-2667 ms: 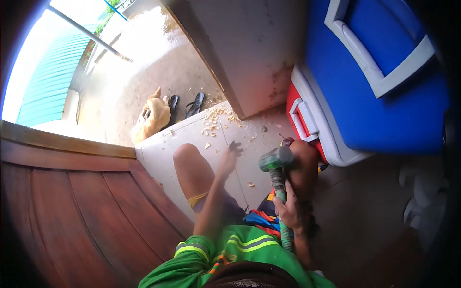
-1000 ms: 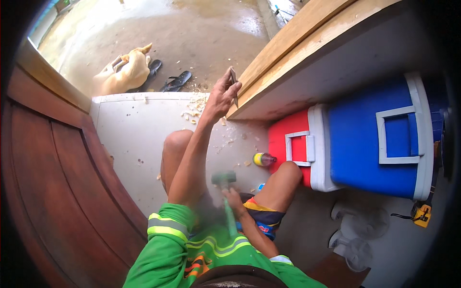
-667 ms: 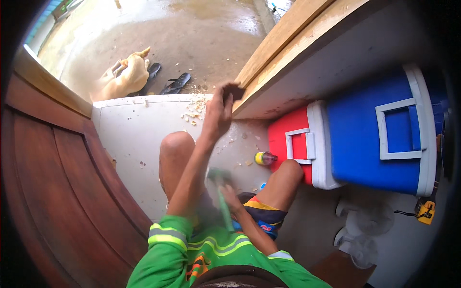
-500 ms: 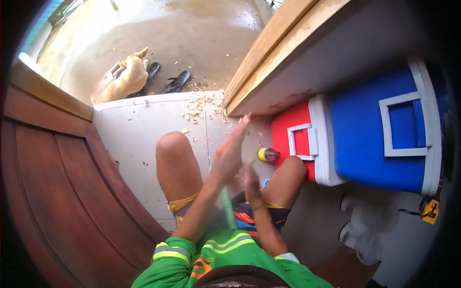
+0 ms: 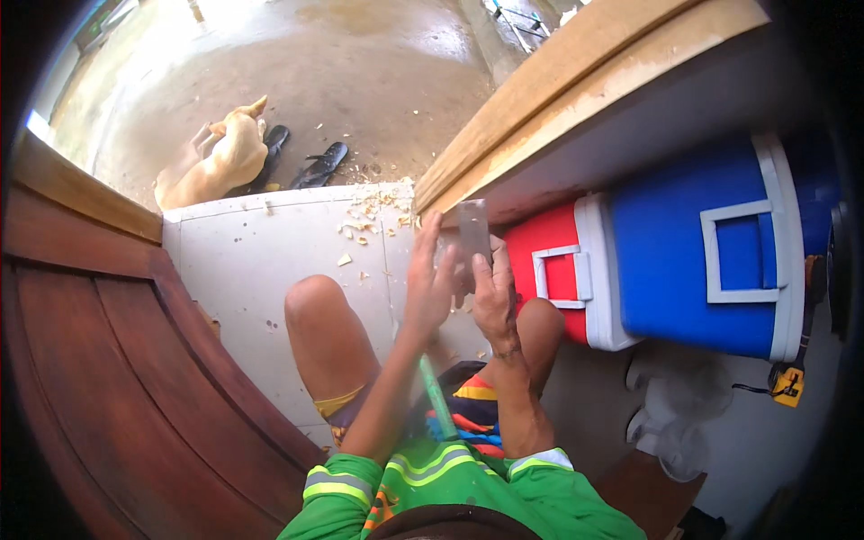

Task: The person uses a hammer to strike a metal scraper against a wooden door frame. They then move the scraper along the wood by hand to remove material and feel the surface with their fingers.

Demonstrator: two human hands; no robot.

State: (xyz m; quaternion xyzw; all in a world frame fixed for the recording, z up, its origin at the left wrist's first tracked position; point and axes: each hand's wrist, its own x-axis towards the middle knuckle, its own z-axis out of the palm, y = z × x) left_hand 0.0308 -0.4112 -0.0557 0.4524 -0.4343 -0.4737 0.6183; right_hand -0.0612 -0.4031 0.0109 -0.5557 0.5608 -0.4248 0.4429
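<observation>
In front of my knees, my right hand (image 5: 493, 292) grips a flat grey rectangular block (image 5: 473, 229), its exact kind unclear. The block is tilted up beside the wooden door frame (image 5: 531, 117), thumb across its lower end. My left hand (image 5: 430, 281) is close on the block's left side, slightly blurred, fingers stretched and thumb apart; whether it touches the block is unclear. A tool with a green handle (image 5: 436, 396) rests against my lap between my forearms, its far end mostly hidden. Pale wood shavings (image 5: 360, 225) are scattered on the tiles at the foot of the frame.
A red cooler (image 5: 553, 252) and a larger blue cooler (image 5: 688, 243) stand at right. A brown panelled door (image 5: 108, 342) fills the left. Beyond the threshold lie a tan dog (image 5: 216, 162) and black flip-flops (image 5: 319, 166). A yellow tape measure (image 5: 788, 385) is at far right.
The grey block has come into view, upright in my right hand. My hands have drawn closer to the door frame, and my left fingers have lowered. The small bottle is now hidden.
</observation>
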